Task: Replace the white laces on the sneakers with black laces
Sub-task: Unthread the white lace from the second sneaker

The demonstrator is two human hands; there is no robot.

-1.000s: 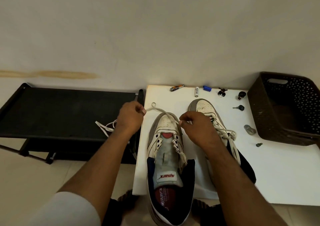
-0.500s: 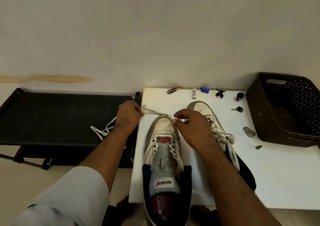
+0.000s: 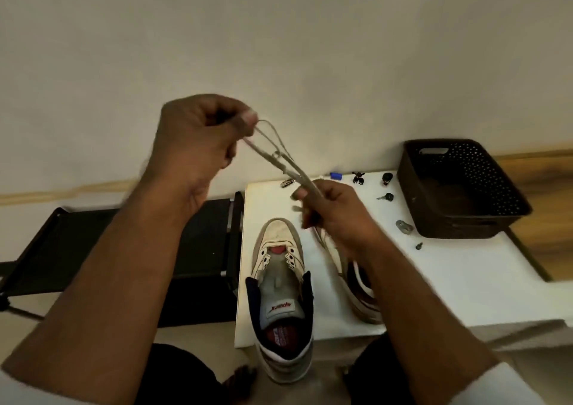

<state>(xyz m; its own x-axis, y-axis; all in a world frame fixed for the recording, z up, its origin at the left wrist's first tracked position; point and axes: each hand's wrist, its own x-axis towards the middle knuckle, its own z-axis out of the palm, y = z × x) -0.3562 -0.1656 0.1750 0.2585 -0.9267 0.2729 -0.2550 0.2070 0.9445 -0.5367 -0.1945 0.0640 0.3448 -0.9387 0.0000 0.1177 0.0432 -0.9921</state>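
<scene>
From the head camera, your left hand (image 3: 198,144) is raised in front of the wall, fingers curled round one end of the white lace (image 3: 280,159). Your right hand (image 3: 333,215) is lower, over the white board (image 3: 449,280), and pinches the same lace further along, so it runs doubled and fairly taut between the two hands. The near sneaker (image 3: 280,283) lies on the board with its toe away from you and its eyelets bare, so I judge the lace is out of it. The second sneaker (image 3: 350,274) sits just to its right, half hidden by your right forearm; I cannot tell how it is laced. No black lace is in sight.

The lace looks light, limp and a little grubby; it will sag and tangle if you let go of one end. Hold it near its ends, gather it in loops, and set it in the dark basket (image 3: 459,187) or aside.
</scene>
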